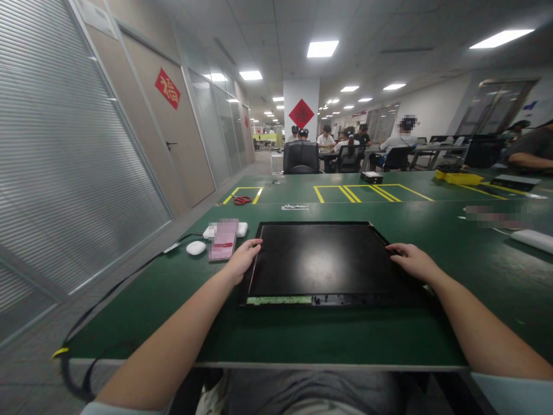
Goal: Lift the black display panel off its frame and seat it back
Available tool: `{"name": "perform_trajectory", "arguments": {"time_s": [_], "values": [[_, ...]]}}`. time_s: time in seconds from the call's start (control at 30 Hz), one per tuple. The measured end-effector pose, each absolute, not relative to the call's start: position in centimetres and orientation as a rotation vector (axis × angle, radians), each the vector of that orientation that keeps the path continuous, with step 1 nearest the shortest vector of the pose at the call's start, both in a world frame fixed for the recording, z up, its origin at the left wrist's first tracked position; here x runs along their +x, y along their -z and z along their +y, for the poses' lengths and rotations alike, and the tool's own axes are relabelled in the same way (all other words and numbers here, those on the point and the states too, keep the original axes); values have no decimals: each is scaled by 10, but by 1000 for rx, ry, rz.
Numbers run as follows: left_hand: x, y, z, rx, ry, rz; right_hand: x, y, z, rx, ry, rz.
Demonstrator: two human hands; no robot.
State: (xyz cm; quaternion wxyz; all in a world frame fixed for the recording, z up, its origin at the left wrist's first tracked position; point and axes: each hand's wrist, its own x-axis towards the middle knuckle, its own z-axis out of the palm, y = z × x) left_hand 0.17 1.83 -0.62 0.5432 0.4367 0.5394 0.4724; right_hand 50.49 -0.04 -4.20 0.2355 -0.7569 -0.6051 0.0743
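A black flat panel [319, 262], like a bare monitor screen, lies flat on the green table [276, 334] in front of me. A green circuit strip [279, 300] shows along its near edge. My left hand [242, 257] rests on the panel's left edge, fingers curled over the rim. My right hand [412, 260] lies on the right edge, fingers pressed onto the frame. Both hands grip the panel from its sides.
Left of the panel lie a pink phone [223, 239], a white oval case [196, 248] and a white box. Red scissors [241, 200] and small metal parts [295, 207] sit farther back. A black cable [108, 294] runs off the left edge. People sit at tables behind.
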Motion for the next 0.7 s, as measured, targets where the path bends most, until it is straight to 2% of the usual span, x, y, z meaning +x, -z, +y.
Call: {"name": "perform_trajectory", "arguments": {"time_s": [0.7], "values": [[10,-11,10,825,-1164,1243,509,40,1,-2068,-267,-1691]]}}
